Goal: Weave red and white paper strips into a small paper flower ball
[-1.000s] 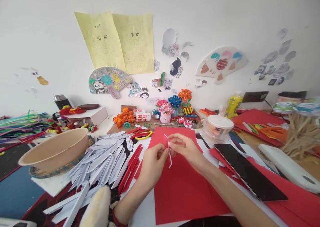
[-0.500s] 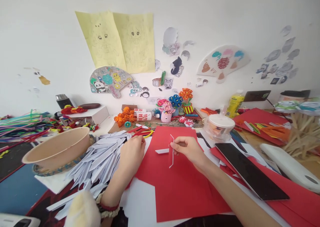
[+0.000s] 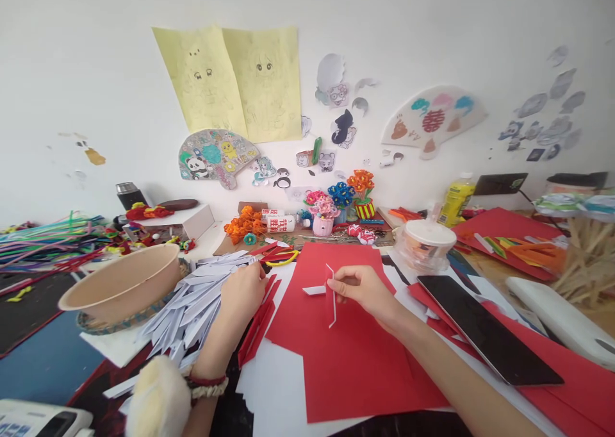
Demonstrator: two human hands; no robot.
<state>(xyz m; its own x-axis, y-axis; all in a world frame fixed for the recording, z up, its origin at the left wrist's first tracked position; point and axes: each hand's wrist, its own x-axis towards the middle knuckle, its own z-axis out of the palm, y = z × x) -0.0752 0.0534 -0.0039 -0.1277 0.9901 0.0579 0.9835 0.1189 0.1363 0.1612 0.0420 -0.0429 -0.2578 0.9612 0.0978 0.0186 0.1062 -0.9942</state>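
My right hand (image 3: 358, 289) pinches a folded red paper strip (image 3: 330, 299) with white edges, upright above the red paper sheets (image 3: 355, 373). A folded white paper piece (image 3: 314, 290) shows just left of that strip. My left hand (image 3: 244, 294) is over the right side of a heap of folded white paper strips (image 3: 185, 302), its fingers curled together. What its fingertips hold, if anything, is hidden. Close by its wrist lie several folded red strips (image 3: 259, 325).
On the left stands a beige basin (image 3: 122, 283). Yellow-handled scissors (image 3: 284, 257) lie behind the red sheets. A black phone (image 3: 485, 328), a lidded plastic cup (image 3: 427, 235) and a white device (image 3: 562, 318) are on the right. Flower crafts (image 3: 341, 197) line the wall.
My left hand has shifted left, off the folded red strips and toward the white heap, uncovering the red ones. The right hand keeps its strip in nearly the same place. The view has shifted slightly.
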